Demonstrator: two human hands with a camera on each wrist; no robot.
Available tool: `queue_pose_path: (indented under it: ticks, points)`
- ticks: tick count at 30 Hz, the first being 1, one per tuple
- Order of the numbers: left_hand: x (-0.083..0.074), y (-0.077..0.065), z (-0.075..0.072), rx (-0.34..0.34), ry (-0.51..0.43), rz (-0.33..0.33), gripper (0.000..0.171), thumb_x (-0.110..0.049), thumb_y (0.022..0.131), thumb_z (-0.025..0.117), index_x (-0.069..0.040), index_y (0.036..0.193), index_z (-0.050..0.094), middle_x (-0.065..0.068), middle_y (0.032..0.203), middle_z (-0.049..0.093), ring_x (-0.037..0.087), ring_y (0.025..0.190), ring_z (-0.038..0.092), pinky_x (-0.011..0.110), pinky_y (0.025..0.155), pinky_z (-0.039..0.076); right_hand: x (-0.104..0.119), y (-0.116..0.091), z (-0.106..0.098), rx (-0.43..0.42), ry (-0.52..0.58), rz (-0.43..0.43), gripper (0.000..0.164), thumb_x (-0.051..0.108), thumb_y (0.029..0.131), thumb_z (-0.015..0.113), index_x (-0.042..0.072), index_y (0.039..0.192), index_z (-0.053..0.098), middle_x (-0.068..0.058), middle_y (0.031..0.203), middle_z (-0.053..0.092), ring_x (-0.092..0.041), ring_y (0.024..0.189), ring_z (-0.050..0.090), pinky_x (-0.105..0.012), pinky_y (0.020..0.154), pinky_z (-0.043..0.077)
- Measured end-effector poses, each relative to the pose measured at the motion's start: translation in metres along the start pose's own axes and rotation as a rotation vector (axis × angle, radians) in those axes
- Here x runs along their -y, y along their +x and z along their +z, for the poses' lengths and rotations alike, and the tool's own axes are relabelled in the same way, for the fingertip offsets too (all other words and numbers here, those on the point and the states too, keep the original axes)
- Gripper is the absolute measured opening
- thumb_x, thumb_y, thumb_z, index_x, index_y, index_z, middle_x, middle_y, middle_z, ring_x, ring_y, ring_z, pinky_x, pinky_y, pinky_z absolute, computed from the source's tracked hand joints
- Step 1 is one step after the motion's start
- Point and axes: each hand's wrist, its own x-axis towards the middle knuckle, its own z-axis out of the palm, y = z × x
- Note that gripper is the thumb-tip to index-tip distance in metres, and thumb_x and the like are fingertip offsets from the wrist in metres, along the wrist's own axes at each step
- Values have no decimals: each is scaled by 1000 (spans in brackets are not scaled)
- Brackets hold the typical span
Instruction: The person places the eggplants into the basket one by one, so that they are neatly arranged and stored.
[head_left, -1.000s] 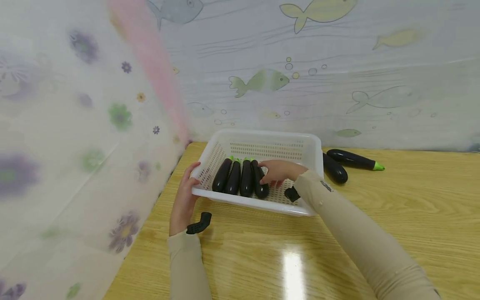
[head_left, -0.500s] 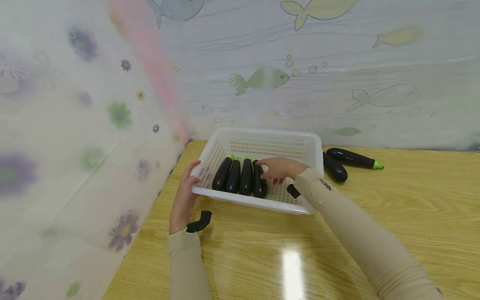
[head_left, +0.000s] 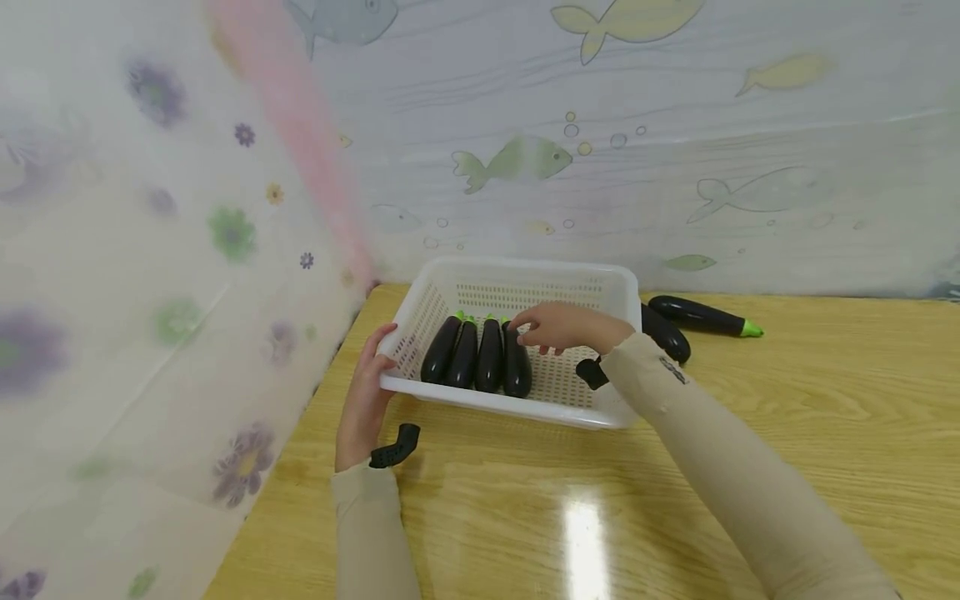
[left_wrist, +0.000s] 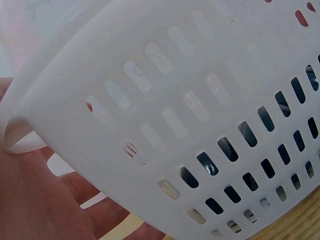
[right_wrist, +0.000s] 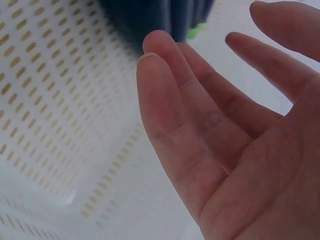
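A white perforated plastic basket (head_left: 480, 398) stands on the wooden table, with several dark eggplants side by side in its left half, green stems toward the back. My left hand (head_left: 363, 408) grips the basket's front left corner; in the left wrist view the fingers (left_wrist: 100, 212) lie around the outside, under the rim. Above the basket floor, my right hand (head_left: 564, 325) hovers just right of the rightmost eggplant (head_left: 517, 365). In the right wrist view its fingers (right_wrist: 162, 95) are loosely extended and hold nothing, with the eggplants blurred beyond them.
Two more eggplants lie on the table outside the basket's right side: one (head_left: 701, 316) near the wall, the other (head_left: 666, 333) partly hidden by the basket. A patterned sheet (head_left: 517, 200) covers the back wall, and another (head_left: 172, 333) stands along the left.
My right hand has lifted slightly and drawn away from the rightmost eggplant, its fingers loosening. That eggplant shifted slightly left, against its neighbours. My left hand keeps its grip on the corner.
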Motion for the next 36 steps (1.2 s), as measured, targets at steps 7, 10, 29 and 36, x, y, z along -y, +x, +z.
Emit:
queue_pose_path:
  ticks: [7, 10, 29, 36]
  points:
    - [-1, -2, 1, 5, -2, -1, 51, -5, 85, 34, -24, 133, 37, 0, 137, 24, 27, 118, 27, 42, 87, 31, 2, -24, -10, -53, 29, -62, 38, 30, 92, 46, 22, 129, 47, -4, 107, 58, -23, 89, 59, -38, 71, 48]
    - [-1, -1, 1, 7, -3, 2, 52, -5, 85, 34, -24, 133, 36, 0, 138, 24, 27, 118, 27, 42, 87, 32, 1, -36, -14, -88, 35, -74, 41, 31, 91, 47, 22, 131, 44, -1, 105, 58, -19, 86, 59, -34, 69, 48]
    - [-2, -2, 0, 11, 10, -2, 52, -4, 85, 33, -25, 133, 36, 0, 138, 23, 28, 118, 26, 43, 87, 32, -17, -97, -8, -295, 211, -137, 49, 45, 87, 48, 30, 133, 39, 0, 113, 55, -13, 86, 58, -33, 73, 46]
    - [-10, -10, 5, 40, 14, 9, 53, -2, 87, 31, -20, 136, 30, 3, 139, 21, 27, 118, 26, 43, 88, 29, -23, -111, -4, -395, 243, -167, 46, 41, 89, 47, 28, 132, 40, 2, 111, 55, -10, 85, 58, -35, 72, 46]
